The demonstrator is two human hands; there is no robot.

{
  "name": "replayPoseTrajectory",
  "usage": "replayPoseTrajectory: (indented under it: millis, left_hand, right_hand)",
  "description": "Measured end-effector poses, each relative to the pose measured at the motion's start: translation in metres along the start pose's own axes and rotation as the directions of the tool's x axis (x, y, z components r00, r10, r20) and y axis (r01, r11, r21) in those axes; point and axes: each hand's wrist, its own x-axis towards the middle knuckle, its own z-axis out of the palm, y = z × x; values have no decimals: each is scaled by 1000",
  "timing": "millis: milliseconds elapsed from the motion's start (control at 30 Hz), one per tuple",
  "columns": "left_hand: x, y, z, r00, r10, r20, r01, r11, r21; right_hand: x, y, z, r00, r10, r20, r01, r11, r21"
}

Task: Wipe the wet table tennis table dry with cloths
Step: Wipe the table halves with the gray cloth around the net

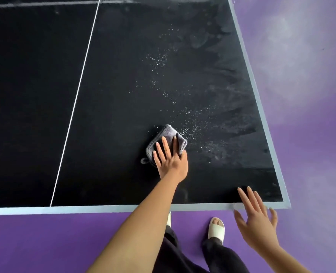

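Head view: our L hand (pixel 171 160), fingers straight and slightly spread, presses flat on the folded grey cloth (pixel 166 142) on the table (pixel 35 95). Droplets (pixel 183 115) lie at 12–2 o'clock of it. R hand (pixel 255 219), fingers spread, holds no cloth. Risk, in our judgement: a soaked cloth smears rather than lifts water, and streaks at 3 o'clock get missed

The cloth (pixel 169 134) is laid on the table (pixel 35 95), right of the centre line (pixel 79 85), with the left hand (pixel 171 164) placed flat on it. Droplets (pixel 188 119) are scattered behind and right of it. The right hand (pixel 257 223) is positioned over the near edge.
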Motion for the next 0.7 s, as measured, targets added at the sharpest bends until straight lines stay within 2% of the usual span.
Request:
replayPoseTrajectory:
  millis: [100,200,400,533,600,667,700]
  left_hand:
    - [-10,32,18,1000,16,10,-16,1000,10]
    - [-23,80,45,995,77,65,-80,996,31]
    - [-68,205,110,940,261,222,-275,961,37]
    - [-96,275,139,895,299,332,-306,952,-35]
    - [-109,305,139,842,311,440,-204,940,-274]
    - [-125,320,129,789,268,552,121,814,-568]
    - [-132,321,119,757,245,605,261,736,-624]
  right_hand:
    - [1,31,-1,993,-106,45,108,994,-31]
    - [1,53,-4,994,-96,45,94,995,46]
    - [-8,132,-32,992,116,-44,-97,946,310]
    - [-19,193,-60,949,304,-86,-222,834,505]
    - [-24,212,-74,920,383,-78,-260,748,610]
    - [-24,222,-86,904,423,-55,-266,659,703]
    - [-22,222,-94,897,440,-38,-262,601,755]
